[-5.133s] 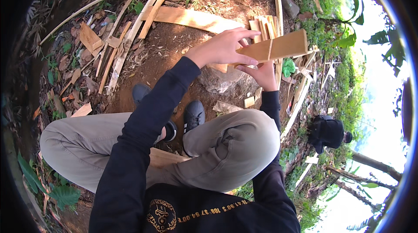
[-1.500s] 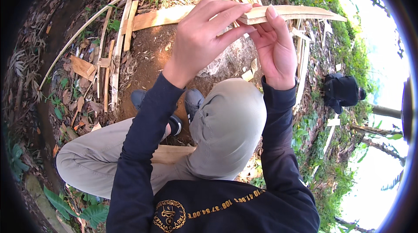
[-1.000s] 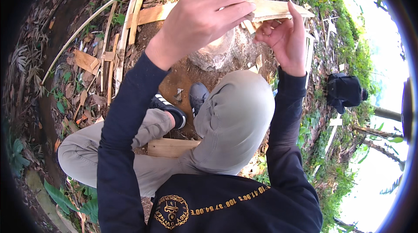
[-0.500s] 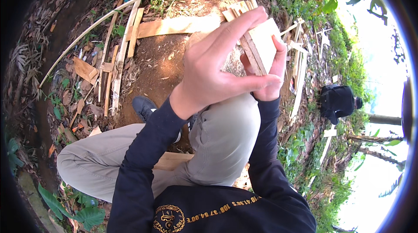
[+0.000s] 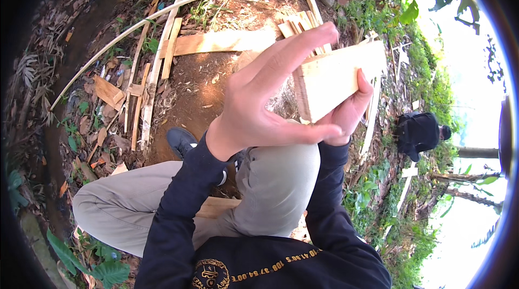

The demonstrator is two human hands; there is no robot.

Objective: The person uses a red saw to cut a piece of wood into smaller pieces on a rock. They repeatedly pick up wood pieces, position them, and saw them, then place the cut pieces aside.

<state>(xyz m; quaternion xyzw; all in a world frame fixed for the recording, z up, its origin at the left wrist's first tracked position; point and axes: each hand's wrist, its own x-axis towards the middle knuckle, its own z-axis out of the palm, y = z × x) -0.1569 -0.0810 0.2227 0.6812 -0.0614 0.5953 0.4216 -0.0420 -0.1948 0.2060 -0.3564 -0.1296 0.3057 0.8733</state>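
Note:
A pale wooden block [image 5: 338,81], with a broad flat face and a darker rough edge, is raised above my bent knee. My right hand [image 5: 354,102] holds it from the right and below, its thumb lying on the face. My left hand [image 5: 254,94] is beside the block's left end, thumb and fingers spread wide in a C shape. The block lies beyond that gap, and I see no grip from the left hand on it. Part of the right hand's fingers is hidden behind the wood.
A flat plank [image 5: 216,43] lies on the dirt ahead, beside a bundle of short sticks [image 5: 294,25]. Long strips [image 5: 162,67] and a curved pole [image 5: 130,35] lie at the left. A dark backpack-like shape [image 5: 418,132] is farther off at the right, near plants.
The wooden block has moved right and turned, showing more of its broad face. My left hand's fingers have come away from its edge, while the right hand keeps hold.

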